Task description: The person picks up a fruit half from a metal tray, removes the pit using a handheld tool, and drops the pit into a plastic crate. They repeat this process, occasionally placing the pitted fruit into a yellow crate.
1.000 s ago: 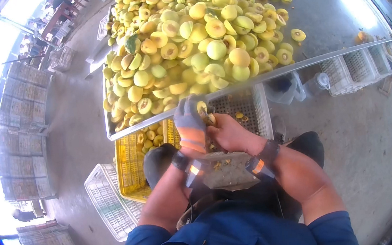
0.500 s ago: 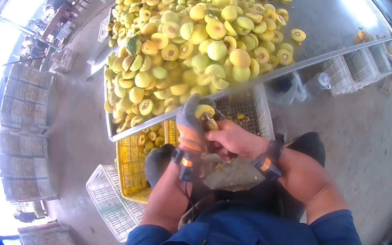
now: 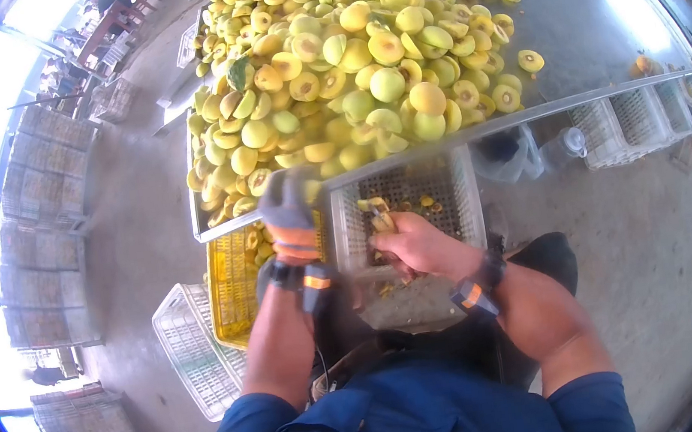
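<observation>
My right hand (image 3: 420,243), bare, is closed around a short pitting tool (image 3: 383,223) with a pale handle. A yellow bit of fruit (image 3: 373,205) sits at the tool's tip, over the white crate (image 3: 472,200). My left hand (image 3: 287,210), in a grey glove with an orange cuff, is smeared by motion at the table's front edge. It is over the yellow crate (image 3: 226,295), which holds cut peach halves (image 3: 263,248). Just beyond it a large heap of halved yellow-green peaches (image 3: 386,84) covers the left of the metal table (image 3: 584,40).
Scraps and pits lie in the white crate below the table edge. Another white crate (image 3: 184,339) stands on the floor at left, and stacked crates (image 3: 624,126) stand at right beside a clear plastic jug (image 3: 564,148). Tall crate stacks (image 3: 43,244) line the far left.
My left hand has moved left, away from the tool and my right hand, to the yellow crate. My right hand stays nearly in place, still gripping the tool with yellow fruit at its tip.
</observation>
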Demonstrator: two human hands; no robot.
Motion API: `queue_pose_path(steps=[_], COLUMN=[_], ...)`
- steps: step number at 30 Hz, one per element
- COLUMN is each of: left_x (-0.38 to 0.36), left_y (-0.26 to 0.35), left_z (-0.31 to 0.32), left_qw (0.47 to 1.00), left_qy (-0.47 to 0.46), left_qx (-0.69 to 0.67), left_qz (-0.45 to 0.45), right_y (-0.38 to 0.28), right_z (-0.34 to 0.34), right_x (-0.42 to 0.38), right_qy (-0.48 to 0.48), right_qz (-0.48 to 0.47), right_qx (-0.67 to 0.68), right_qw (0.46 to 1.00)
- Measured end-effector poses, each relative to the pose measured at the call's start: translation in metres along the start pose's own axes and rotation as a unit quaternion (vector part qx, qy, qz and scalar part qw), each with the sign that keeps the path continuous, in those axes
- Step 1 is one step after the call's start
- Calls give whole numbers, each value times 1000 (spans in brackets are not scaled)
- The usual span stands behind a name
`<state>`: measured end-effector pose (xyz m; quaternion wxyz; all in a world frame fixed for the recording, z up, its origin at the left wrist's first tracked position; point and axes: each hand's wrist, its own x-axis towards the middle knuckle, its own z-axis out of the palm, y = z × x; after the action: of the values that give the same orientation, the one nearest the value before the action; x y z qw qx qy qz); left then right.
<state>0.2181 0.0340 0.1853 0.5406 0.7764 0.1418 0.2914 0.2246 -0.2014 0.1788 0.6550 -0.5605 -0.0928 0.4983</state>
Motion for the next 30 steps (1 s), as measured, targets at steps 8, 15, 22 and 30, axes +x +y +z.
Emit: queue_pose_path(steps=[8, 15, 22, 30], left_x=[29, 54, 92, 23], left_y=[-38, 4, 6, 37], left_z=[-123, 4, 23, -6], left_qw=[921, 861, 779, 906], left_qy=[54, -216, -351, -279], left_qx=[373, 430, 504, 251], left_qz=[96, 163, 126, 196], right_y=[18, 23, 24, 9], right_z=[-21, -12, -24, -18], right_x=[21, 33, 30, 23], right_qy=[93, 106, 118, 106], right_qz=[48, 50, 48, 58], right_qx=[45, 5, -75, 23], right_qw=[993, 993, 989, 992])
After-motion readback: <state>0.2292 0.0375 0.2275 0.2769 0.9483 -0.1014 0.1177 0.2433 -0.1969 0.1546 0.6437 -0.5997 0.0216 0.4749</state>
